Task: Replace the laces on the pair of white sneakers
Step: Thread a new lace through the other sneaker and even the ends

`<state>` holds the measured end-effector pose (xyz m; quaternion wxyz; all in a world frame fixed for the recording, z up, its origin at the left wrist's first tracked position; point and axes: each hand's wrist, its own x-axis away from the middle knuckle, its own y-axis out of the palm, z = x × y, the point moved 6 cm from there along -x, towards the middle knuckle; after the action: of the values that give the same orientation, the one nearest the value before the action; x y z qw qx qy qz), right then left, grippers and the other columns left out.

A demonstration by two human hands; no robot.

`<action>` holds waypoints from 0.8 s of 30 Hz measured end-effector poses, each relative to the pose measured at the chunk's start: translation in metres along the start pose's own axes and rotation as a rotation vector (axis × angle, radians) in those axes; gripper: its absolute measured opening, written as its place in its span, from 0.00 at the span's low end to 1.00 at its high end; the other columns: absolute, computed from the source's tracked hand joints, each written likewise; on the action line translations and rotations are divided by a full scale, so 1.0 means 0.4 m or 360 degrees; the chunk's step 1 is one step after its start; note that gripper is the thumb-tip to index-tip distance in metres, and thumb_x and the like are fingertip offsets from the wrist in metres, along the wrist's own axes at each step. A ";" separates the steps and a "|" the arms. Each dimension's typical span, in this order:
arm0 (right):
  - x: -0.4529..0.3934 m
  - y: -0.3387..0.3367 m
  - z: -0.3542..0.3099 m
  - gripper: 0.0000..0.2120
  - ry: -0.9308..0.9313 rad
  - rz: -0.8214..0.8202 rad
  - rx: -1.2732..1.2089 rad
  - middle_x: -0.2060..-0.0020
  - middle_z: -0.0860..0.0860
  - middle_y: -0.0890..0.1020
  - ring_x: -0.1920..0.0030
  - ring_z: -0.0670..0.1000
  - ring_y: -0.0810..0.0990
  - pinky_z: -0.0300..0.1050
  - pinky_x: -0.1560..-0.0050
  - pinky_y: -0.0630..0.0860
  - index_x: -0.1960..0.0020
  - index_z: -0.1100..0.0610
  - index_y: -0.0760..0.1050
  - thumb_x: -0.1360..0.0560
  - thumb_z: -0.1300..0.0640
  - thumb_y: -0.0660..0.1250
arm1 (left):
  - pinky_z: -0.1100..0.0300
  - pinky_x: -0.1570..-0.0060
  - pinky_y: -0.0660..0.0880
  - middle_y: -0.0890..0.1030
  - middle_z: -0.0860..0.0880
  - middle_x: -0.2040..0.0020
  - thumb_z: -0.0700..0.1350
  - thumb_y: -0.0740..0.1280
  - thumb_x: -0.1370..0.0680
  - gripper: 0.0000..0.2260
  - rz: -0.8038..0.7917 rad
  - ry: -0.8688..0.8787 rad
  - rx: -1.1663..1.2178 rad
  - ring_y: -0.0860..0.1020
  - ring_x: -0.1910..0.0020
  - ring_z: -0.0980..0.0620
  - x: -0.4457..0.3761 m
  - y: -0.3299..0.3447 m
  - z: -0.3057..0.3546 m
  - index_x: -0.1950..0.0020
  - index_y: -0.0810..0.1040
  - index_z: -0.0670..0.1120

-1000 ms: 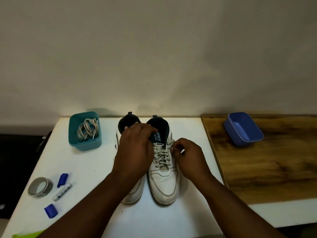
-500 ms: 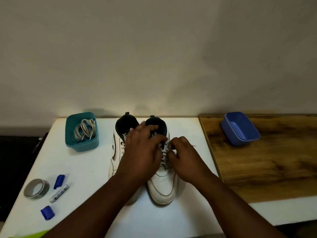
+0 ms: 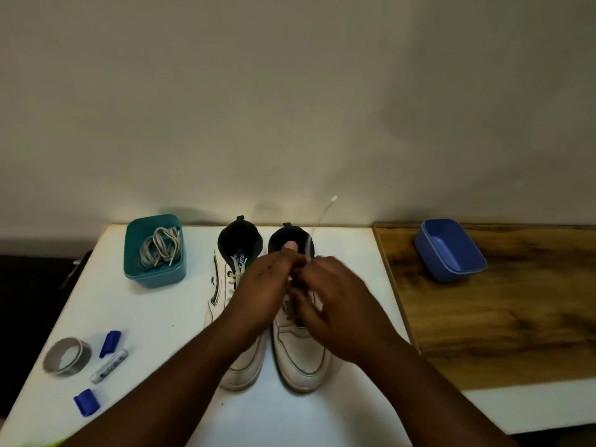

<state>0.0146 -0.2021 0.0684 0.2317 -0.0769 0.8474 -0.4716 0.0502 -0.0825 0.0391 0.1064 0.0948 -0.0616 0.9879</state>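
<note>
On the white table [image 3: 129,317], from the head view, saw a left sneaker [image 3: 216,296] and a right sneaker [image 3: 303,359] side by side, touching, toes toward 6 o'clock. Saw both hands meeting over the top of the right sneaker. Found the left hand [image 3: 258,291] with fingers curled and thumb sticking up at the shoe's dark mouth; could not tell what it gripped. Found the right hand [image 3: 335,304] blurry, fingers curled, pinching the lace [image 3: 322,214]. Watched that thin white lace rise from between the hands toward 1 o'clock, its tip up in the air against the wall. Noticed the left sneaker laced.

Spotted a teal tub [image 3: 154,275] at 10 o'clock from the shoes, with grey laces [image 3: 159,250] piled inside. Spotted a blue tub [image 3: 451,253] at 2 o'clock, on a wooden board [image 3: 516,317]. Found a grey tape roll [image 3: 66,356] at 8 o'clock, with a white tube [image 3: 109,369] and two blue caps [image 3: 110,342] near it.
</note>
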 end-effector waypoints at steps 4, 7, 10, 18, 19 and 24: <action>0.001 0.015 -0.025 0.04 -0.0159 -0.0161 -0.0123 0.52 0.46 0.79 0.53 0.42 0.72 0.38 0.54 0.72 0.48 0.52 0.76 0.21 0.54 0.68 | 0.58 0.54 0.81 0.87 0.41 0.52 0.54 0.65 0.17 0.17 -0.0094 -0.0183 0.0312 0.86 0.52 0.44 0.013 -0.001 -0.003 0.46 0.84 0.41; 0.008 0.020 -0.015 0.07 -0.0115 -0.0254 -0.0265 0.60 0.43 0.75 0.60 0.45 0.73 0.44 0.60 0.74 0.56 0.48 0.70 0.22 0.55 0.68 | 0.59 0.55 0.81 0.87 0.49 0.51 0.52 0.61 0.16 0.15 -0.0040 -0.0152 0.0333 0.84 0.55 0.50 0.004 -0.002 -0.014 0.44 0.85 0.47; 0.013 0.023 0.009 0.08 0.0080 -0.0188 -0.0443 0.61 0.44 0.77 0.58 0.48 0.77 0.52 0.58 0.75 0.57 0.51 0.73 0.21 0.50 0.68 | 0.61 0.61 0.76 0.83 0.48 0.55 0.51 0.58 0.14 0.15 0.0135 -0.0088 0.0383 0.77 0.63 0.55 0.000 -0.011 -0.013 0.46 0.83 0.47; -0.001 0.017 0.064 0.09 0.0663 0.0328 -0.0658 0.50 0.42 0.82 0.45 0.41 0.80 0.33 0.46 0.75 0.42 0.49 0.83 0.18 0.49 0.67 | 0.36 0.57 0.80 0.84 0.42 0.59 0.56 0.58 0.18 0.15 0.0131 0.0160 0.0000 0.83 0.57 0.37 0.048 0.057 -0.044 0.49 0.81 0.49; -0.001 0.022 0.063 0.07 0.0651 0.0310 -0.0686 0.51 0.42 0.83 0.46 0.42 0.81 0.33 0.47 0.75 0.45 0.50 0.84 0.18 0.53 0.68 | 0.36 0.57 0.80 0.84 0.42 0.59 0.54 0.58 0.19 0.14 0.0124 0.0157 0.0006 0.83 0.58 0.37 0.050 0.062 -0.050 0.49 0.82 0.51; 0.002 0.029 0.080 0.07 0.0795 0.0295 -0.1018 0.55 0.47 0.85 0.51 0.46 0.84 0.39 0.49 0.80 0.49 0.53 0.82 0.18 0.60 0.66 | 0.43 0.60 0.80 0.82 0.46 0.60 0.46 0.62 0.18 0.08 0.0112 0.0202 -0.0199 0.81 0.63 0.45 0.047 0.062 -0.058 0.50 0.81 0.53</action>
<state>0.0299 -0.2205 0.0440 0.0248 0.0484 0.9846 -0.1659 0.0225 -0.0994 0.0177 0.0809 0.0231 -0.1197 0.9892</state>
